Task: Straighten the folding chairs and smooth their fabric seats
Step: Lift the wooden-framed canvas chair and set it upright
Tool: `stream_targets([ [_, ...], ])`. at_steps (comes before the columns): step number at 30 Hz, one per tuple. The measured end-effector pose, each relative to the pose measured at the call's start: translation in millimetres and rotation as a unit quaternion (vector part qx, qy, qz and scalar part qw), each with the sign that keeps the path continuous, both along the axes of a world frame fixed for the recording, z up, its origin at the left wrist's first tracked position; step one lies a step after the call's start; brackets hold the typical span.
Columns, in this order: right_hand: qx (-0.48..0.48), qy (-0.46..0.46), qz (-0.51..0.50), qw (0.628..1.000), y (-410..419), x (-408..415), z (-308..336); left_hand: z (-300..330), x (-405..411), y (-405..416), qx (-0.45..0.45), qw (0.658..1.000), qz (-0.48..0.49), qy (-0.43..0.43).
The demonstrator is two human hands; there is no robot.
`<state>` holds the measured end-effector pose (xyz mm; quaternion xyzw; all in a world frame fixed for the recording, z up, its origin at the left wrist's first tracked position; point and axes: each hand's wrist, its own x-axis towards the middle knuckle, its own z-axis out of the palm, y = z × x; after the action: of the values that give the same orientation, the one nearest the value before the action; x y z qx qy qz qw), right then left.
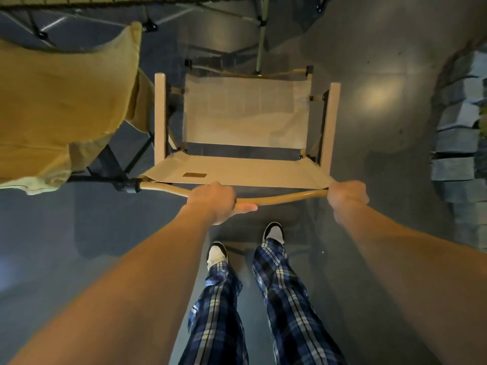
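Observation:
A beige folding chair (245, 111) stands right in front of me, seen from behind and above, with wooden armrests on both sides and a flat fabric seat. Its fabric backrest (237, 172) hangs from a curved tan top bar (279, 199). My left hand (214, 201) is wrapped around that bar near its middle-left. My right hand (346, 194) grips the bar's right end. A second chair with mustard-yellow fabric (60, 101) stands to the left, its cloth sagging and rumpled.
A folding table's legs (261, 35) and slatted edge run along the far side, beyond the chairs. Stone blocks (458, 143) line the right side. My feet in white shoes (217, 252) stand on the dark smooth floor just behind the beige chair.

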<state>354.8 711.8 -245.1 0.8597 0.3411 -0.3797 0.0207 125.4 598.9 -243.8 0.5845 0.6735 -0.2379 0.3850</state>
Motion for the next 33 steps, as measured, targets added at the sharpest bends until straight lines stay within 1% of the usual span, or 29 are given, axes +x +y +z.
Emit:
stream_targets([
  [5, -0.004, -0.012, 0.034, 0.999, 20, -2, -2, 2, 2, 11, -0.018, 1.000, 0.018, -0.015],
  [11, -0.039, -0.048, 0.089, 0.994, 22, -9, -4, 1, 3, 3, -0.079, 0.994, 0.055, -0.049],
  [14, -0.053, -0.070, 0.118, 0.989, 25, -14, -4, 1, 0, 4, -0.074, 0.994, 0.059, -0.055],
  [18, -0.075, -0.089, 0.160, 0.980, 22, -16, -1, 0, -2, 12, -0.105, 0.990, 0.058, -0.075],
  [20, -0.078, -0.112, 0.183, 0.974, 17, -19, 1, 2, -2, 18, -0.092, 0.991, 0.047, -0.080],
  [21, -0.079, -0.118, 0.193, 0.971, 13, -20, 4, 4, 0, 22, -0.079, 0.991, 0.057, -0.091],
  [24, -0.072, -0.096, 0.208, 0.971, 6, -23, 12, 17, 9, 38, -0.029, 0.987, 0.101, -0.121],
  [25, -0.067, -0.079, 0.207, 0.973, 5, -24, 15, 22, 12, 43, -0.010, 0.988, 0.096, -0.122],
  [28, -0.027, -0.016, 0.173, 0.984, -3, -17, 30, 38, 27, 60, 0.025, 0.992, 0.036, -0.121],
  [31, 0.017, 0.029, 0.101, 0.994, -24, 0, 49, 62, 60, 73, 0.046, 0.990, -0.061, -0.121],
  [33, 0.033, 0.051, 0.053, 0.997, -46, 12, 65, 77, 88, 74, 0.071, 0.981, -0.131, -0.122],
])
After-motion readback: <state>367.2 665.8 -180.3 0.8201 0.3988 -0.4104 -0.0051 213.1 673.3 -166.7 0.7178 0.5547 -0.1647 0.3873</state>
